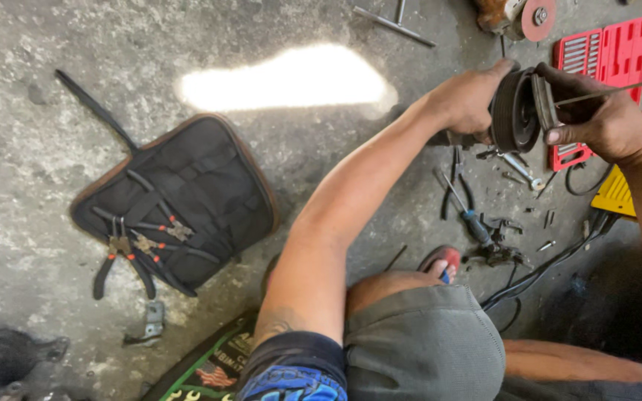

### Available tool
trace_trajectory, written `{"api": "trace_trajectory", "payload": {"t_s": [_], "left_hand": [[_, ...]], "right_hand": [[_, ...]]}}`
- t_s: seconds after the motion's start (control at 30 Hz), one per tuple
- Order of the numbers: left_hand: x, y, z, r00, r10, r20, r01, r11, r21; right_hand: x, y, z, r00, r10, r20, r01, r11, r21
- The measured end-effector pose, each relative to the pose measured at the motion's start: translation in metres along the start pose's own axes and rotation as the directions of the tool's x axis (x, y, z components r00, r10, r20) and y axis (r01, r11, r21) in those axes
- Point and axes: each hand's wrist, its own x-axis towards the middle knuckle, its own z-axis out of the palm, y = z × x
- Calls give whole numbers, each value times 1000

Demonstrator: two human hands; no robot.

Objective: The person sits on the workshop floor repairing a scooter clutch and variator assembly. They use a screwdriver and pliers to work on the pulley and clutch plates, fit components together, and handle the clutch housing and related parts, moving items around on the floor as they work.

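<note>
I hold a round black pulley-like metal part [516, 113] in the air above a concrete floor. My left hand [464, 99] grips its left side, thumb over the top rim. My right hand [605, 119] wraps the right side, where a thinner disc plate [543, 102] stands against the pulley, and a thin metal rod [618, 89] runs out to the right past my fingers. My knee and grey shorts [421, 341] fill the bottom middle.
An open black tool pouch [209, 186] with pliers lies left on the floor. A screwdriver [464, 209], bolts and small parts lie below the hands. A red socket case [603, 56] and a yellow object [620, 194] sit right; black cables [551, 263] cross the floor.
</note>
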Motion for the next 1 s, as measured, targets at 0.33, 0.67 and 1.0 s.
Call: {"api": "trace_trajectory", "payload": {"t_s": [0.33, 0.67, 1.0], "left_hand": [[-60, -28, -4, 991, 51, -120, -59, 996, -65], [-79, -19, -11, 965, 85, -247, -113, 989, -100], [-87, -3, -11, 956, 127, -265, -158, 982, -100]], "right_hand": [[-25, -36, 73, 950, -313, -8, 282, 867, -412], [-27, -60, 89, 970, -196, -146, -17, 543, -839], [-34, -41, 90, 952, -266, -151, 18, 540, -842]]}}
